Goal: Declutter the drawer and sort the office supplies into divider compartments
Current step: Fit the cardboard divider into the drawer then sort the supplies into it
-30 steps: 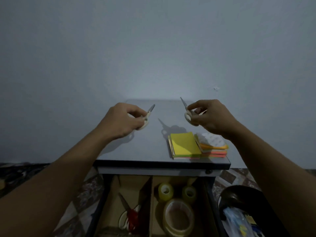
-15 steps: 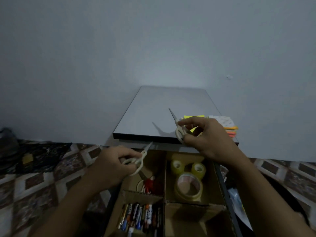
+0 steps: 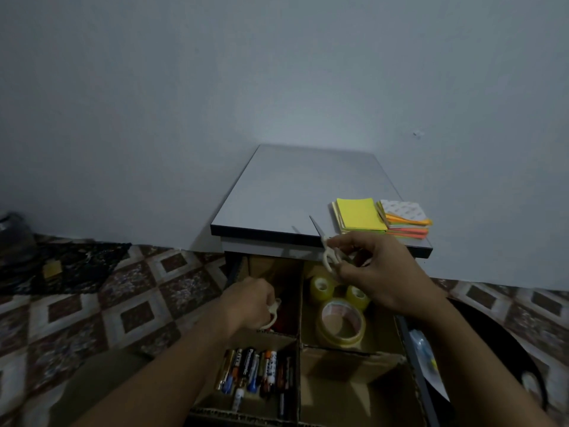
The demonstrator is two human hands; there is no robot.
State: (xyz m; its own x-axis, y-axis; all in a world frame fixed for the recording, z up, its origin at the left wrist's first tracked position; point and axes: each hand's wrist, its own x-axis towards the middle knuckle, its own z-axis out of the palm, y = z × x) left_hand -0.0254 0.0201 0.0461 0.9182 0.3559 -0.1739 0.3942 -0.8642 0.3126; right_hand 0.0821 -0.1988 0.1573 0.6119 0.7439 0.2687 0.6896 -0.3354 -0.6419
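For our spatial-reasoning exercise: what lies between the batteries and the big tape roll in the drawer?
Only cardboard divider walls, at their crossing, lie between the batteries and the big tape roll. The head view shows this.

The desk top (image 3: 292,195) is bare along its left and far edges; two sticky-note stacks (image 3: 360,215) crowd its near right corner. Its front edge overhangs the far end of the open drawer (image 3: 404,332). There the left hand (image 3: 249,303), gripping the left scissors (image 3: 272,312), fills the far-left compartment. Three tape rolls (image 3: 341,323) cover the far-right one, beneath the right hand (image 3: 378,272) holding the right scissors (image 3: 328,251) blade-up. Batteries (image 3: 255,369) pack the near-left compartment; the near-right compartment (image 3: 354,386) shows bare cardboard.
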